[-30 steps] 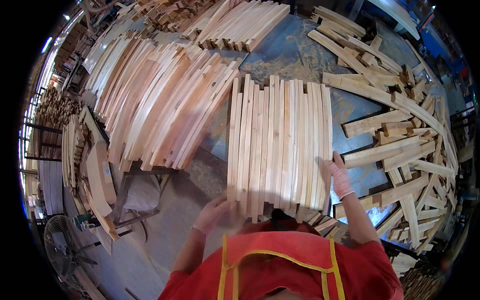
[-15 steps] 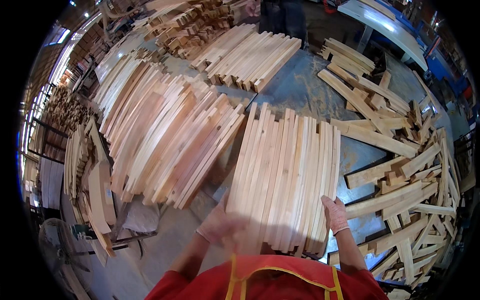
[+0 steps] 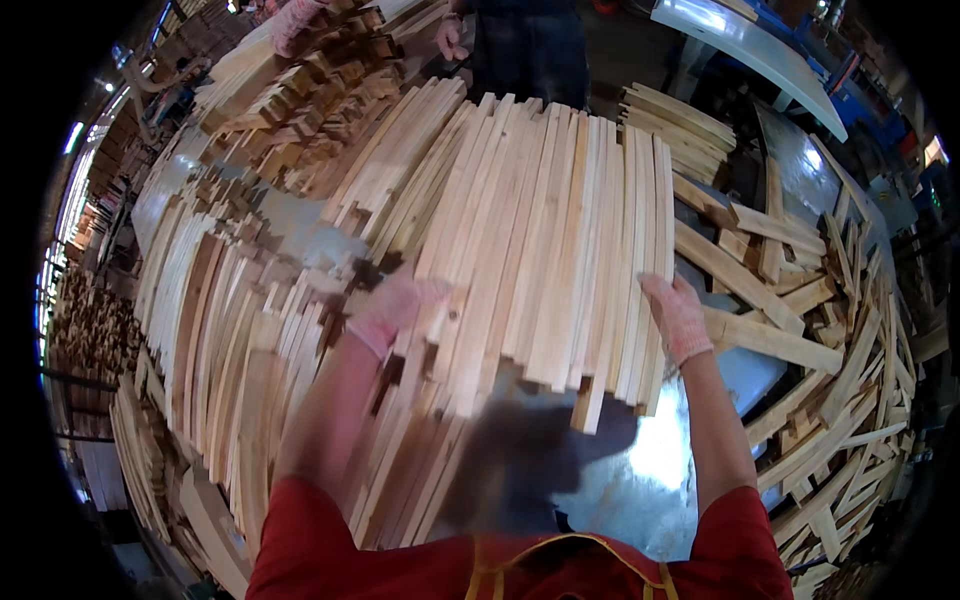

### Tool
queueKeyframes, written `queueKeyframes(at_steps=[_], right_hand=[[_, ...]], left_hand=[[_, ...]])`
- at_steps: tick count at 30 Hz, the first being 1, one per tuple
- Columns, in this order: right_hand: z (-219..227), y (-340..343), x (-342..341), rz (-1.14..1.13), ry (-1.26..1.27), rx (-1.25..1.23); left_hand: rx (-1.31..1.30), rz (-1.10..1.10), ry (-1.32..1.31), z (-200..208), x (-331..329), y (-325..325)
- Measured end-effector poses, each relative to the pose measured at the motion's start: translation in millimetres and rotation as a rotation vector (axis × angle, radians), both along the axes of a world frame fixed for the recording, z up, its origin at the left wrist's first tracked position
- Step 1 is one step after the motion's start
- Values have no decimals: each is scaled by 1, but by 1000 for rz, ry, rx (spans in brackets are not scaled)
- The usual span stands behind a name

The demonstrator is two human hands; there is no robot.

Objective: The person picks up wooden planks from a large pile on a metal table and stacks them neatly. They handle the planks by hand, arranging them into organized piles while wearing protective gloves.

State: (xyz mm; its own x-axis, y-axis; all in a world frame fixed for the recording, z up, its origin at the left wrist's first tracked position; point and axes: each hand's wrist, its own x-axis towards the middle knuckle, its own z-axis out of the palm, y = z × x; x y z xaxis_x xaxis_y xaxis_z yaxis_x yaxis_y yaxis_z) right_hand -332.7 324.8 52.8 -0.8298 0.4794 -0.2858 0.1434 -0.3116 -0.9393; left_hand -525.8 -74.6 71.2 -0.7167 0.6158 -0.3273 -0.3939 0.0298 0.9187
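A wide row of pale wooden strips [image 3: 540, 250] lies side by side between my two gloved hands, long ends pointing away from me. My left hand [image 3: 395, 310], slightly blurred, presses against the left edge of the row. On the opposite edge, my right hand [image 3: 680, 312] grips with its thumb on the upper face of the outermost strip. One strip [image 3: 589, 405] sticks out toward me past the others. Whether the row is lifted or rests on the metal table [image 3: 520, 470] cannot be made out.
More strips [image 3: 230, 340] lie in rows at the left. Short wooden blocks [image 3: 310, 120] are stacked at the far left. Loose offcuts [image 3: 840, 400] heap up on the right. Across the table stands another person [image 3: 530, 50] with gloved hands; a pale work surface [image 3: 750, 50] is behind right.
Both my hands and the row of strips have moved away from me, baring metal table in front of me. The other person's hands now show more at the top.
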Motion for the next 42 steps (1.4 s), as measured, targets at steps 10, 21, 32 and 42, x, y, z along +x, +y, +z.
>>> queueKeyframes(at_steps=[10,21,32,42], right_hand=[[-84,13,-170,-12,-135,159],[-95,-22,-163,-31,157,546],[-34,-70,-190,336,-326,739],[-47,-74,-173,248,-122,767]], left_hand=[[-773,-131,356,-25,-257,80],[-1239,-930,1406,37,-124,130],[-1067,-706,1152,34,-116,132],[-968,-30,1024,8,-155,212]])
